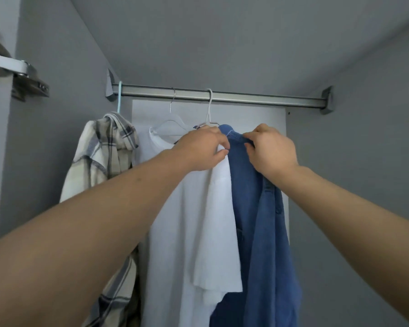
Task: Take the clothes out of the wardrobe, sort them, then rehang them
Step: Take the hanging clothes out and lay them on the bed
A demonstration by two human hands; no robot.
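Three garments hang from the metal wardrobe rail [246, 96]. A plaid shirt [104, 152] hangs at the left on a pale blue hanger [120, 97]. A white T-shirt [189, 220] hangs in the middle on a clear hanger [169, 123]. A blue denim shirt [262, 232] hangs to its right on a white hanger [209, 107]. My left hand [202, 151] pinches cloth at the left shoulder of the denim shirt, beside the white T-shirt. My right hand [270, 151] grips the denim shirt's collar on the right side.
Grey wardrobe walls close in on both sides and above. A metal door hinge [24, 74] juts out at the upper left. The rail's right half [293, 101] carries no hangers. A white panel [253, 116] forms the back wall.
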